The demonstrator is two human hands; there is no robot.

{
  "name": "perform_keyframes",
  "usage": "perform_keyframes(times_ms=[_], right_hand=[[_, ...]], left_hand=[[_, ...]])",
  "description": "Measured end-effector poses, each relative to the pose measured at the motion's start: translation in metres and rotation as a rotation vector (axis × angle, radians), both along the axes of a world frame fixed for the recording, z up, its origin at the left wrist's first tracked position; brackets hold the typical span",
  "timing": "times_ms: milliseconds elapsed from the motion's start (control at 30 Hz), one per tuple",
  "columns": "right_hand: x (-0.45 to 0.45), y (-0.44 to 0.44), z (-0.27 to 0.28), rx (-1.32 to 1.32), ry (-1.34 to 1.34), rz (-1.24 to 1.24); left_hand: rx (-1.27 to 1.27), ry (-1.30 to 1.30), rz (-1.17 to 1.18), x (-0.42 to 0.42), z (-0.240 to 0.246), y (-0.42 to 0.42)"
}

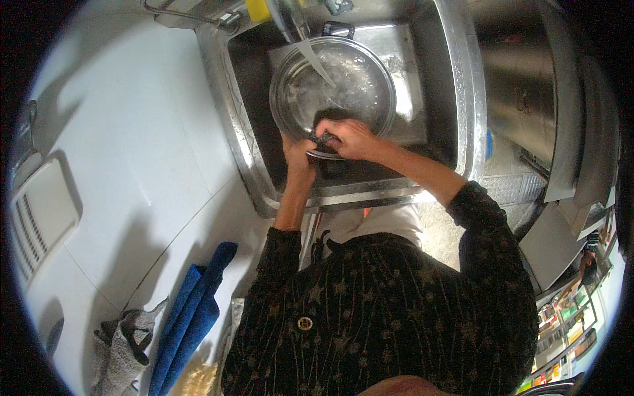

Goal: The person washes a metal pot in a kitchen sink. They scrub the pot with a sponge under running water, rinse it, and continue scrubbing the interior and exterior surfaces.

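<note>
A round metal pot (283,106) with black side handles stands in a stainless-steel sink (470,99). From the faucet (292,24) above, a stream of water (317,63) runs into it. My left hand (299,153) grips the near left rim of the pot. Over the near rim, my right hand (350,138) is closed around a dark scrubbing pad (327,140), which looks like steel wool. The pad is blurred and partly hidden by my fingers, and a dark patch shows on the pot wall just beyond it.
White tiled wall (143,109) rises close on the left, where a blue cloth (190,317) and a grey towel (129,331) hang. A yellow object (257,10) is beside the faucet. Metal equipment (517,99) stands right of the sink. Another person (588,257) appears at the far right.
</note>
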State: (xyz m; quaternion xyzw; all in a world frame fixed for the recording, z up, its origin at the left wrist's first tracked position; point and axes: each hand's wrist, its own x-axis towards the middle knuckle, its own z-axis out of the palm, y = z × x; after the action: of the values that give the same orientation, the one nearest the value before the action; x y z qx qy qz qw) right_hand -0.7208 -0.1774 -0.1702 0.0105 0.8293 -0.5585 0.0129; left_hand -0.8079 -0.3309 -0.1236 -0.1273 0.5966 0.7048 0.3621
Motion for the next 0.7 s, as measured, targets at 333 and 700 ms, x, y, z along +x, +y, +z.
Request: perform_keyframes(times_ms=[333, 700], right_hand=[[-0.029, 0.029, 0.000, 0.312, -0.270, -0.084], [-0.066, 0.034, -0.027, 0.356, -0.320, -0.370]], left_hand=[[-0.029, -0.075, -0.058, 0.001, 0.002, -0.011], [-0.042, -0.204, -0.058, 0.013, -0.004, -0.014]])
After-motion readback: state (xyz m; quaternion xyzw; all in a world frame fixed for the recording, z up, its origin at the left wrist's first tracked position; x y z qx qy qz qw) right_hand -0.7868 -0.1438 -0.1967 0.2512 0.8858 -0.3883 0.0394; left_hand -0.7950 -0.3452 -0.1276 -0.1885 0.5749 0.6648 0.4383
